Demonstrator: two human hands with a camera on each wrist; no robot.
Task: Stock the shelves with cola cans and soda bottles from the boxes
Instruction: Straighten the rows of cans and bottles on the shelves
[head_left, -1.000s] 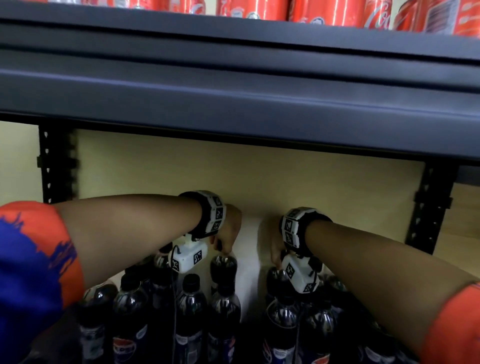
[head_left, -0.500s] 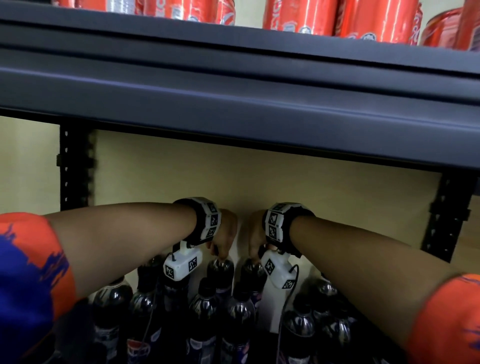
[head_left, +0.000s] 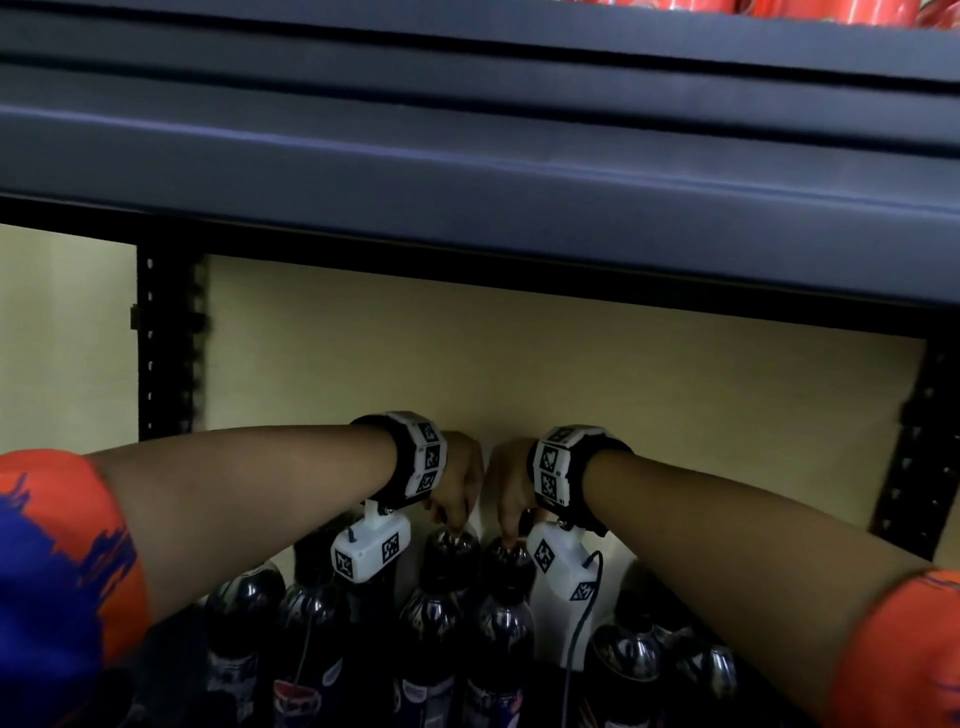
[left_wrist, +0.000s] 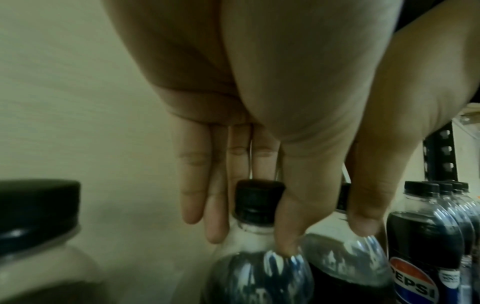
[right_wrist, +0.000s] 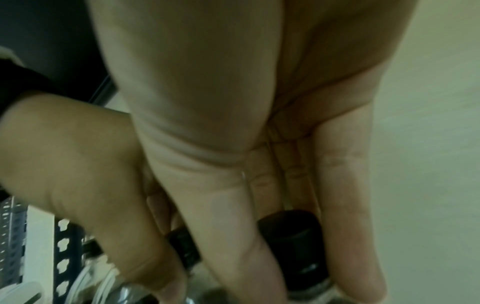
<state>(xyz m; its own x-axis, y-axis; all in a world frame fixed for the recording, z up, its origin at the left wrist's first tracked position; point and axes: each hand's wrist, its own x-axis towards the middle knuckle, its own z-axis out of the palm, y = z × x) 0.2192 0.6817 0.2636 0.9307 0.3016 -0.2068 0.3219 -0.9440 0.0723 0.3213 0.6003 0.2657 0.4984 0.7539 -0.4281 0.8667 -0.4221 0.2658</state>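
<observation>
Cans (head_left: 826, 6) cut off above — left hand (head_left: 457, 480) and right hand (head_left: 511, 486), fingers down, each pinch a bottle (head_left: 449, 558) neck.

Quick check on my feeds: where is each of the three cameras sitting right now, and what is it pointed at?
Head: worn on the head, facing forward and down under the dark shelf beam; shows both forearms, left hand and right hand on soda bottles.
Left wrist: looks along the left hand at a black-capped bottle its fingers hold.
Right wrist: looks along the right hand at a black cap; blurred.
Shared: both wrist views catch the other hand too.
</observation>
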